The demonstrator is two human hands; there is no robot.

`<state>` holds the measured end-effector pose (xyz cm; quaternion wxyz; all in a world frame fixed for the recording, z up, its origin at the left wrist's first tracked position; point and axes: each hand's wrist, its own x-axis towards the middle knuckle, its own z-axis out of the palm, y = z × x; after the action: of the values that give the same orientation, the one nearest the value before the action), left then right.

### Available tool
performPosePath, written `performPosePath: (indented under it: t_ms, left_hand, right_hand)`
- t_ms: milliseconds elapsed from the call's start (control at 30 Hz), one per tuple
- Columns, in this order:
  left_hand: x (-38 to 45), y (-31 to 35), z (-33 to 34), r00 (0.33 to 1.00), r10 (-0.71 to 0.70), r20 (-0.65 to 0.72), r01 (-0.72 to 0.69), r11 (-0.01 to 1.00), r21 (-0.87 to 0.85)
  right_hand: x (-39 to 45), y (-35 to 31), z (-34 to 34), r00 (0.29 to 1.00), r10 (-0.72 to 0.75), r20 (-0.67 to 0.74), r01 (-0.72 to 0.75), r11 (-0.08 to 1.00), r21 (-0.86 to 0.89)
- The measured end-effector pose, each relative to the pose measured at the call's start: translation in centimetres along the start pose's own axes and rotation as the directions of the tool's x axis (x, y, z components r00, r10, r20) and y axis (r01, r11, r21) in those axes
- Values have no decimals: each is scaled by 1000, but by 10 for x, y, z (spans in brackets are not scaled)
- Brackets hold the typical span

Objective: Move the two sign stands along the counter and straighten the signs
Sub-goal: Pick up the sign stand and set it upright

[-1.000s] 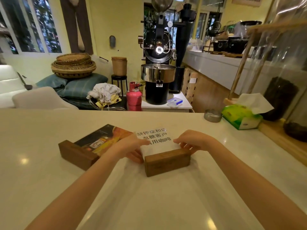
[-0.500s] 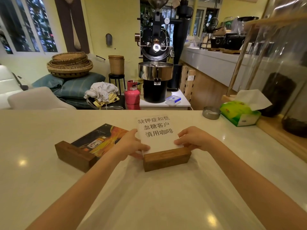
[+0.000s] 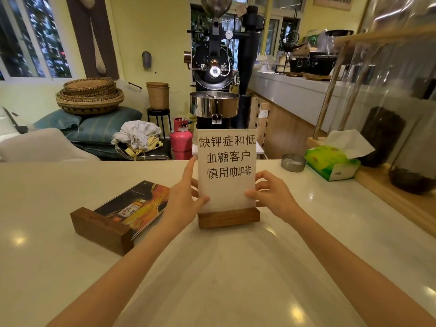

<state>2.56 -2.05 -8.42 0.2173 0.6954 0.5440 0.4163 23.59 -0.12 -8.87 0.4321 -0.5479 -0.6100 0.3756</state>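
Note:
A white sign [image 3: 227,168] with black Chinese characters stands upright in a wooden stand [image 3: 228,217] at the middle of the pale counter [image 3: 236,267]. My left hand [image 3: 184,199] grips the sign's left edge, thumb in front. My right hand [image 3: 271,195] pinches its right edge low down. To the left lies the second sign stand [image 3: 101,230], tipped over, its dark picture sign [image 3: 134,206] flat on the counter and partly under my left hand.
A green tissue box [image 3: 332,161] and a small metal ashtray [image 3: 293,162] sit at the counter's far right. A wooden shelf with glass jars [image 3: 405,147] runs along the right edge. A coffee roaster [image 3: 214,90] stands beyond the counter.
The white sign has swung up from lying back on the counter to standing upright in its stand, with both hands staying on its edges.

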Motion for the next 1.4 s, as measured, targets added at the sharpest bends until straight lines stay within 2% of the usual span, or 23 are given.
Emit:
performPosePath:
  t_ms: [300, 700, 800, 867, 933, 1000, 1067, 1167, 1233, 1300, 1400]
  left_hand:
    - [-21, -5, 10, 989, 120, -83, -118, 993, 31]
    - [-26, -11, 11, 977, 192, -89, -188, 981, 53]
    - [-24, -9, 3, 987, 159, -27, -158, 986, 53]
    - [-18, -12, -11, 990, 101, 102, -112, 989, 100]
    - [-11, -21, -30, 967, 10, 253, -60, 980, 192]
    - [-5, -29, -53, 933, -92, 349, 9, 973, 233]
    - [0, -38, -76, 912, -164, 377, 82, 971, 223]
    - [7, -56, -107, 925, -202, 320, 107, 951, 291]
    - [10, -68, -123, 931, -222, 289, 110, 927, 357]
    - [14, -80, -135, 925, -268, 269, 139, 899, 415]
    - [18, -98, -151, 889, -398, 226, 269, 854, 445]
  right_hand:
    - [-13, 10, 1, 995, -94, -26, 94, 995, 30]
    - [-25, 3, 5, 994, -49, -97, 43, 997, -63]
    - [-30, -4, 7, 976, 37, -215, -73, 984, -161]
    - [-41, -10, 10, 962, 104, -254, -177, 943, -281]
    - [-54, -18, 22, 980, 130, -149, -177, 912, -371]
    - [-64, -28, 46, 984, 179, 24, -162, 935, -315]
    - [-68, -40, 72, 951, 235, 200, -203, 964, -170]
    - [-63, -58, 103, 854, 288, 434, -318, 948, -5]
    - [-55, -65, 122, 805, 321, 499, -426, 898, 110]
    - [-44, -66, 139, 792, 367, 488, -523, 820, 231]
    - [-29, -62, 166, 766, 441, 467, -606, 738, 298]
